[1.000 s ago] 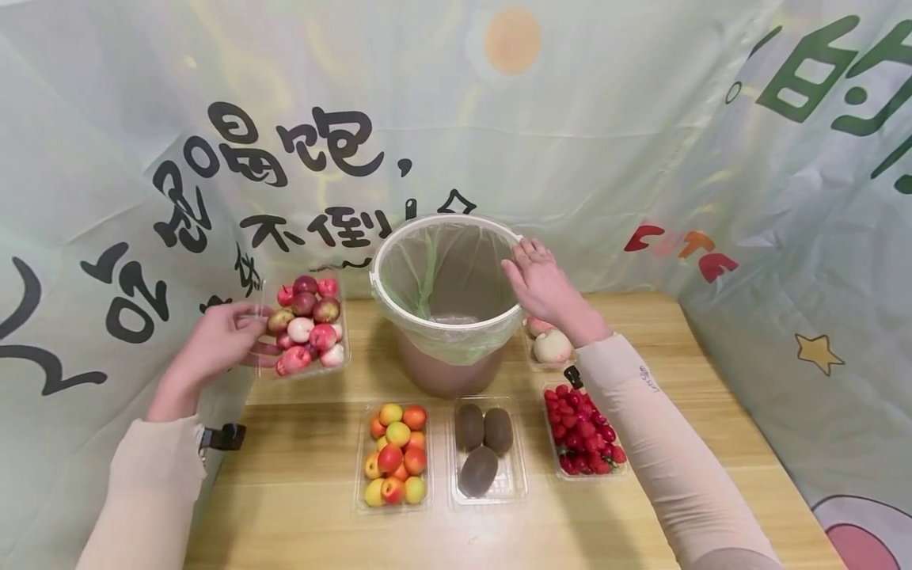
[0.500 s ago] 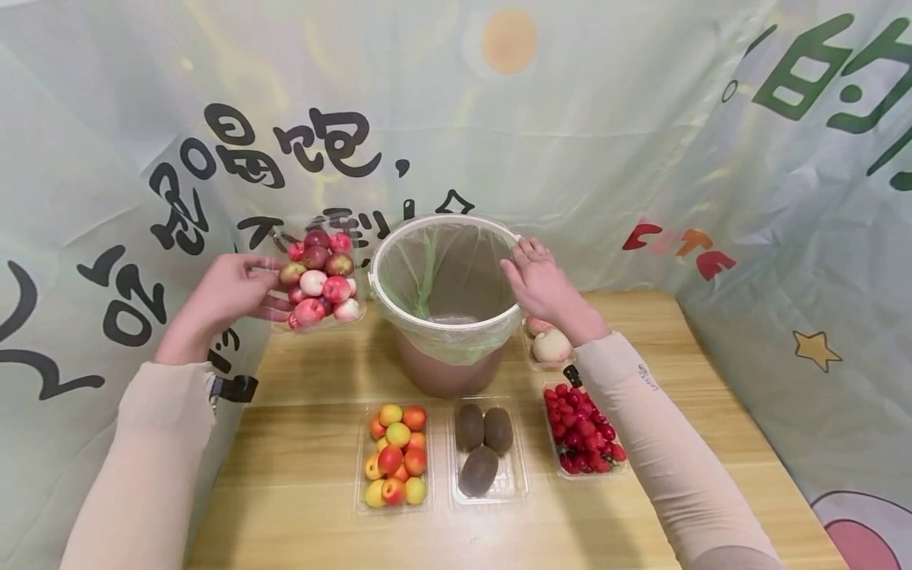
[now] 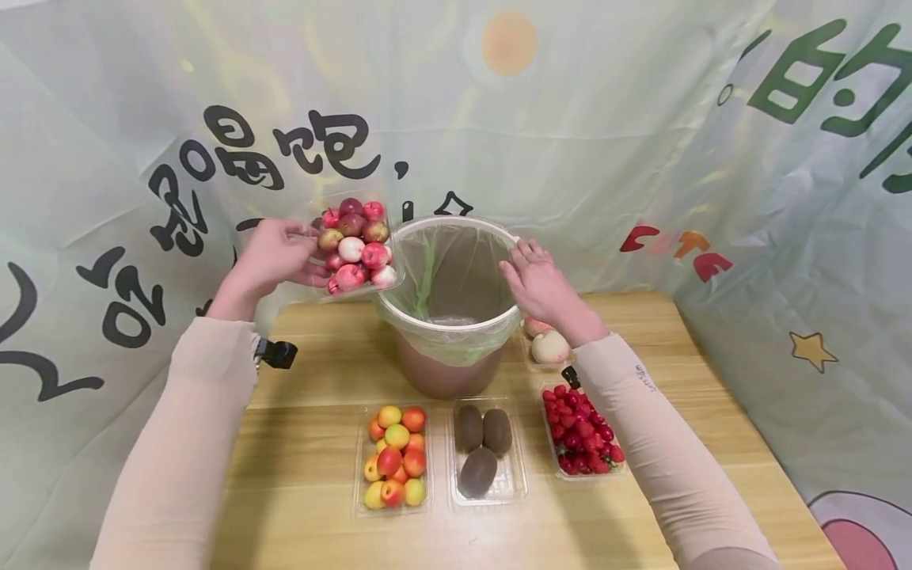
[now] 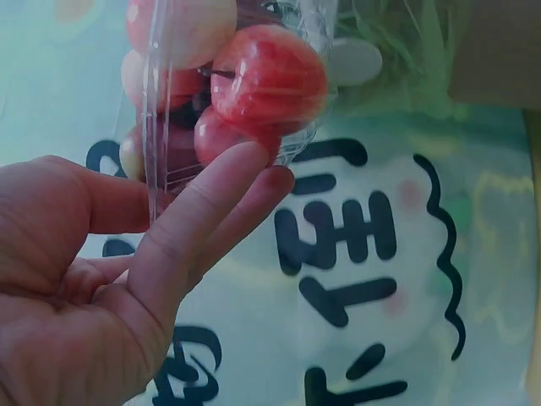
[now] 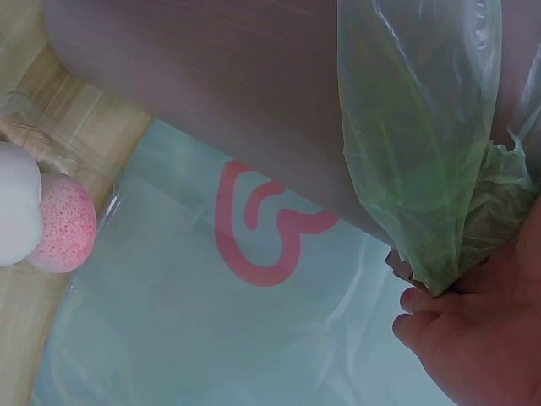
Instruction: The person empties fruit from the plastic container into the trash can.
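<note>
Head: our left hand [image 3: 281,253] pinches the edge of the clear fruit tray [image 3: 365,291] by the bin [image 3: 445,376], whose rim our right hand [image 3: 545,285] holds; likely a carrying step, next calling for a level tray. Left wrist: our fingers [image 4: 182,224] flank the tray near a red apple [image 4: 269,80]. Right wrist: our fingertips [image 5: 414,327] touch the green liner [image 5: 414,144].

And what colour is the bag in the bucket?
The bag is see-through green; it shows best in the right wrist view.
</note>
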Tool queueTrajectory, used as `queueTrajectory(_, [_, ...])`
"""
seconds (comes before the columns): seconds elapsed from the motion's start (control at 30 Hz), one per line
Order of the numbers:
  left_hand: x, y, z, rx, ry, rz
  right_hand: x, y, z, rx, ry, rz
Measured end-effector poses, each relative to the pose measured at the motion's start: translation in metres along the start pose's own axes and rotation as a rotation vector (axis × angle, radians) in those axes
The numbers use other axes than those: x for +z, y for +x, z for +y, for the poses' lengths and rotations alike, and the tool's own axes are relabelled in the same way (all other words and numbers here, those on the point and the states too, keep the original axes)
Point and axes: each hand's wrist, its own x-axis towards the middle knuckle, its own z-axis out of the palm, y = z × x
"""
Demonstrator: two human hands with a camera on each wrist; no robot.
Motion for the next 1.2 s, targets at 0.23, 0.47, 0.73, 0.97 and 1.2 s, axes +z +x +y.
queueTrajectory(0.23, [0.021, 0.010, 0.019, 0.015, -0.048, 0.001, 0.001, 0.001, -0.001, 0.001, 0.009, 0.005])
queueTrajectory(0.47, [0.041, 0.020, 0.025, 0.049, -0.102, 0.034, 0.003, 0.002, -0.001, 0.000, 0.010, 0.006])
queueTrajectory(0.73, [0.063, 0.034, 0.027, 0.125, -0.030, 0.136, 0.002, 0.001, -0.001, 0.000, 0.011, 0.015])
queueTrajectory(0.97, [0.082, 0.040, 0.026, 0.171, 0.010, 0.193, 0.003, 0.000, 0.001, -0.010, 0.020, 0.035])
queueTrajectory(1.2, [0.095, 0.044, 0.022, 0.224, 0.147, 0.295, 0.003, -0.001, 0.001, -0.015, 0.017, 0.042])
